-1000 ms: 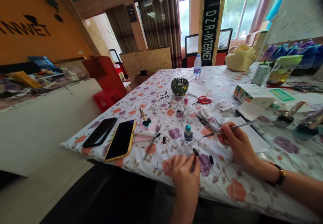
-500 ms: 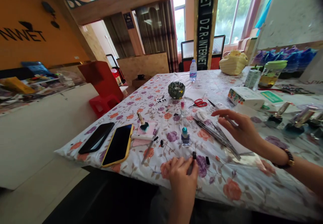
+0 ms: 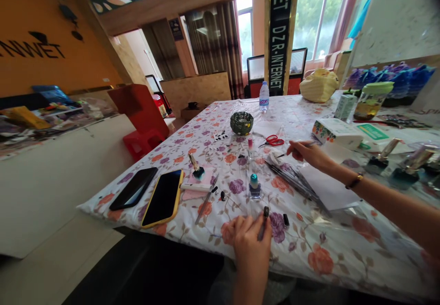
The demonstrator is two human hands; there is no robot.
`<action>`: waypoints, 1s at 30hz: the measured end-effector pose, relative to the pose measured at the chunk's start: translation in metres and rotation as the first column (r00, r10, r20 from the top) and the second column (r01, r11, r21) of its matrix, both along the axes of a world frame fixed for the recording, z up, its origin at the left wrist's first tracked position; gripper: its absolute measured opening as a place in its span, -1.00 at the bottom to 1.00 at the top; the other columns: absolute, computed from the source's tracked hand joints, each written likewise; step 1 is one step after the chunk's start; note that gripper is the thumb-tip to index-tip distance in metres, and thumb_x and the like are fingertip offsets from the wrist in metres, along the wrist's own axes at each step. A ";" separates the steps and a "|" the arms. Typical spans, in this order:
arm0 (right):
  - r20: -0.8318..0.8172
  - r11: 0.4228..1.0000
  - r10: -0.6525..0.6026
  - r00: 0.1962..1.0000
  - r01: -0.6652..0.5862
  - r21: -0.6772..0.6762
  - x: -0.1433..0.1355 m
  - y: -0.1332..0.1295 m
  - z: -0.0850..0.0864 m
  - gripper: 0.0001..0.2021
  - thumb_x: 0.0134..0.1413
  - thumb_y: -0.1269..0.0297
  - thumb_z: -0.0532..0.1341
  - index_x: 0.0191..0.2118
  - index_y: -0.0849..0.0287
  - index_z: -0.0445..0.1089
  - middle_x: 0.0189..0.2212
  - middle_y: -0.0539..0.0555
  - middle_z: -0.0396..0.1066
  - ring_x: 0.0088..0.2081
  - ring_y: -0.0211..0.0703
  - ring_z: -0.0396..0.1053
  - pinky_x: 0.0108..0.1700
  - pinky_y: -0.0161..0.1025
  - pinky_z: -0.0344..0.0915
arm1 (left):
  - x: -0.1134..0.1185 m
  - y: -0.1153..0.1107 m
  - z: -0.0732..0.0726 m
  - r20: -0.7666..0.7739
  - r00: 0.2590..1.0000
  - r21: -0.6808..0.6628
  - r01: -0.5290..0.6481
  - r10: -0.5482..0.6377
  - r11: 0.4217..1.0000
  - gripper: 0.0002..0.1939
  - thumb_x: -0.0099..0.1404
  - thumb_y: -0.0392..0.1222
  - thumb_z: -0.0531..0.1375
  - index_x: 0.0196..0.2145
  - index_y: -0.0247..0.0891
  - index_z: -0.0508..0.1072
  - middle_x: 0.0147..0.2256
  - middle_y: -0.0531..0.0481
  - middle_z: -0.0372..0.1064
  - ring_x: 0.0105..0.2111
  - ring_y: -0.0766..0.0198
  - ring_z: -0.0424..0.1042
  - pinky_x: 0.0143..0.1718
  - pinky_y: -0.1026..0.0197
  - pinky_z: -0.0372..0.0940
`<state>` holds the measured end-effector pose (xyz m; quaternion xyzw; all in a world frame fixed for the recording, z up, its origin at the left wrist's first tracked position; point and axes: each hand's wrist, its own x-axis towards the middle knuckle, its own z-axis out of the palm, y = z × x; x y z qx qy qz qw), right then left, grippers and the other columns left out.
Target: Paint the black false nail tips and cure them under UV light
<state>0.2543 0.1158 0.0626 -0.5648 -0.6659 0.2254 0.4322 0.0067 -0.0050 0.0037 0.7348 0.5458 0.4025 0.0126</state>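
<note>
My left hand rests near the front edge of the table, its fingers closed on a short dark stick. A glossy black piece that looks like a false nail tops the stick. Beside it on the cloth lies another small black piece. My right hand pinches a thin brush, mostly hidden by the fingers. The dark tip of the brush is at a crumpled white tissue. A nail polish bottle with a teal cap stands in front of my left hand.
Several thin tools lie beside white paper. Red scissors, a woven basket and a water bottle sit farther back. Two phones lie left. An open-looking dark polish bottle stands near them.
My right hand has moved forward and left, its fingers closing into a pinch, and the brush tip has come to the tissue. My left hand still holds the stick in nearly the same place.
</note>
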 end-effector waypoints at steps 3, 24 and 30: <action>0.123 0.996 0.081 0.989 -0.083 0.017 -0.004 -0.005 -0.005 -0.59 0.04 -0.03 0.08 -0.49 0.26 0.36 -0.69 -0.10 0.19 -0.67 -0.42 0.07 -0.61 -0.39 0.00 | -0.002 -0.001 0.000 0.044 0.999 -0.003 0.012 -0.011 1.000 -0.87 0.10 -0.22 0.23 -0.35 -0.13 0.54 -0.55 0.05 0.40 -0.44 0.19 0.31 -0.25 0.05 0.05; 0.672 0.965 0.176 0.719 -0.260 0.026 0.019 -0.033 -0.010 -0.67 0.15 0.34 -0.02 0.00 0.02 0.32 -0.09 0.19 0.35 -0.11 0.00 0.34 -0.09 -0.06 0.26 | -0.097 0.021 0.024 -0.161 0.963 0.093 -0.202 0.215 0.975 -0.78 0.24 -0.19 0.08 -0.20 -0.24 0.46 -0.36 -0.08 0.44 -0.31 0.12 0.37 -0.19 0.02 0.13; 0.677 0.972 0.108 0.728 -0.219 0.080 0.016 -0.047 -0.005 -0.68 0.14 0.26 0.03 0.01 -0.05 0.29 -0.05 0.14 0.33 -0.08 -0.03 0.34 -0.09 -0.11 0.29 | -0.139 0.087 0.043 -0.369 0.929 -0.016 0.002 -0.008 1.000 -0.56 0.19 -0.50 -0.05 -0.03 -0.26 0.34 -0.05 -0.16 0.31 -0.05 0.12 0.27 0.01 0.00 0.09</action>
